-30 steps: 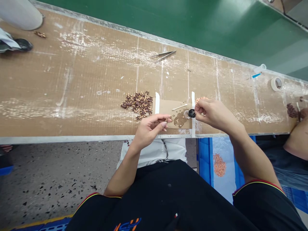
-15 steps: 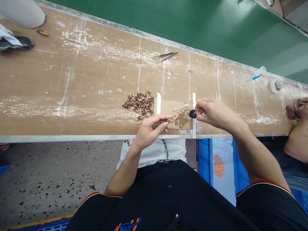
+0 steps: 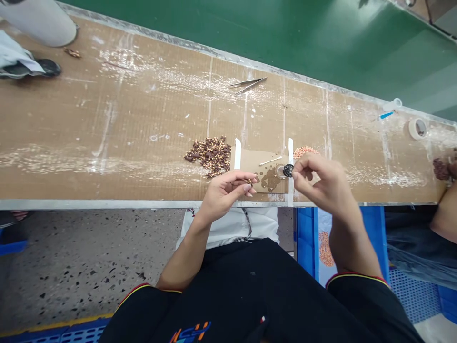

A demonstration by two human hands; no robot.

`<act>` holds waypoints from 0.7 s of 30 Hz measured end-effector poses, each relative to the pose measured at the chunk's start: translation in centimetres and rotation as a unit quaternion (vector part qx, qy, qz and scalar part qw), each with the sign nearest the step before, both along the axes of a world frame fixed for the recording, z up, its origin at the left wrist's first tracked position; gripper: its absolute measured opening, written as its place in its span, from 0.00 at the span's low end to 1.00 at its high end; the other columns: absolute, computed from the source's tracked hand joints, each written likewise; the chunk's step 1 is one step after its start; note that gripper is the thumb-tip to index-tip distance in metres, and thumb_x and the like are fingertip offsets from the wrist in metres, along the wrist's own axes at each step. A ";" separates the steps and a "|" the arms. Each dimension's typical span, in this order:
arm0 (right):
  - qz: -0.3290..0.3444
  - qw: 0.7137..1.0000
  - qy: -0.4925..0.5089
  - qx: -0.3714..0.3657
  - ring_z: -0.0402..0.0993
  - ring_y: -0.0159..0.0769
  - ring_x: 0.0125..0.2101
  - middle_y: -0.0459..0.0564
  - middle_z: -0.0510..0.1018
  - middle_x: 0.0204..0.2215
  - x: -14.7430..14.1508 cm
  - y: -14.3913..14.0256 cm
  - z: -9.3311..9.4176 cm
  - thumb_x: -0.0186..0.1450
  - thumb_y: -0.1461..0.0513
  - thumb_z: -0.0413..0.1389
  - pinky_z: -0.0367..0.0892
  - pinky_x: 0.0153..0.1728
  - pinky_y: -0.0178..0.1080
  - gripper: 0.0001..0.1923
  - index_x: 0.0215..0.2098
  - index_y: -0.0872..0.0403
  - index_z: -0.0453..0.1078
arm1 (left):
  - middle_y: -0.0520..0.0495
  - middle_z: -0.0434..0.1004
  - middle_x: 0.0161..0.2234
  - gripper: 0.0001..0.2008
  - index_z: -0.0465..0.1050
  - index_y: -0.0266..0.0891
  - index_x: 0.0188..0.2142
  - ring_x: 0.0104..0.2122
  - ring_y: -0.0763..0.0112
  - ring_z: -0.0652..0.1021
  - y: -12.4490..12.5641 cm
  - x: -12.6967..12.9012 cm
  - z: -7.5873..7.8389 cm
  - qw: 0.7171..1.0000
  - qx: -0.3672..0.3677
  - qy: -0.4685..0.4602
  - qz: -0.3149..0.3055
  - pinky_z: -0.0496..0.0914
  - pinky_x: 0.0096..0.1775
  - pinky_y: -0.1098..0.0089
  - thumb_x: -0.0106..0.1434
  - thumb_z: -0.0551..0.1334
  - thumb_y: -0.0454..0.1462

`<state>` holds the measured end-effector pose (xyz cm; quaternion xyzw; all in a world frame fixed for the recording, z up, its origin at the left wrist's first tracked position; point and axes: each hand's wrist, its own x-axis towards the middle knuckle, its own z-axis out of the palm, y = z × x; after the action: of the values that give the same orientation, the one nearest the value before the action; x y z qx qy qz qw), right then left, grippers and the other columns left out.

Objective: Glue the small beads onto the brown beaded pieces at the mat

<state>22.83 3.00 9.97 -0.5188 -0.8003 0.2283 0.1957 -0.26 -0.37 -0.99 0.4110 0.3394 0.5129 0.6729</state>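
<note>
From my feed: two hands in play. My right hand (image 3: 321,183) pinches one small black ring (image 3: 287,170) between its fingertips, just above the taped card (image 3: 264,166). My left hand (image 3: 228,190) pinches a tiny brown piece (image 3: 249,181). One brown parts pile (image 3: 210,153) lies just left of it, one orange pile (image 3: 305,151) just beyond the right. One pair of tweezers (image 3: 249,84) well beyond. The blue bin (image 3: 307,236) below holds more orange bits.

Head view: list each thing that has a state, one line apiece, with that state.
left hand: pinched shut on a small brown part
right hand: fingertips pinching a black ring
tweezers: lying flat, untouched
brown parts pile: loose heap on the bench
pink parts pile: loose heap behind the right hand
tape roll: lying flat
</note>
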 end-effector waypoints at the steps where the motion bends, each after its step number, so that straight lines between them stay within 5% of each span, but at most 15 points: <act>1: -0.001 0.999 0.045 -0.002 0.66 0.33 0.25 0.45 0.73 0.24 -0.7 -0.8 -0.6 0.65 0.63 0.55 0.61 0.27 0.38 0.06 0.30 0.48 0.65 | 0.40 0.88 0.41 0.16 0.86 0.37 0.44 0.32 0.67 0.86 0.0 0.0 0.0 1.000 -0.006 -0.003 -0.006 0.85 0.35 0.69 0.63 0.75 0.47; 9: -0.060 0.970 0.229 -0.059 0.72 0.36 0.30 0.46 0.76 0.28 -5.3 -4.3 -5.5 0.67 0.61 0.55 0.67 0.32 0.40 0.06 0.31 0.48 0.65 | 0.42 0.88 0.38 0.18 0.86 0.38 0.43 0.31 0.68 0.86 -0.2 -0.4 0.2 0.999 -0.038 0.002 -0.027 0.83 0.33 0.71 0.60 0.78 0.48; 21: -0.059 0.966 0.239 -0.075 0.72 0.35 0.29 0.46 0.77 0.29 -6.0 -4.0 -6.3 0.67 0.60 0.56 0.68 0.31 0.39 0.06 0.31 0.49 0.67 | 0.46 0.82 0.35 0.10 0.87 0.41 0.39 0.30 0.73 0.81 0.0 -0.3 0.2 1.000 0.024 0.011 -0.006 0.79 0.32 0.72 0.61 0.77 0.43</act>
<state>16.84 -0.98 3.64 -0.5091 -0.6787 0.3925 0.3550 -0.55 -0.33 -0.78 0.4350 0.3321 0.5124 0.6618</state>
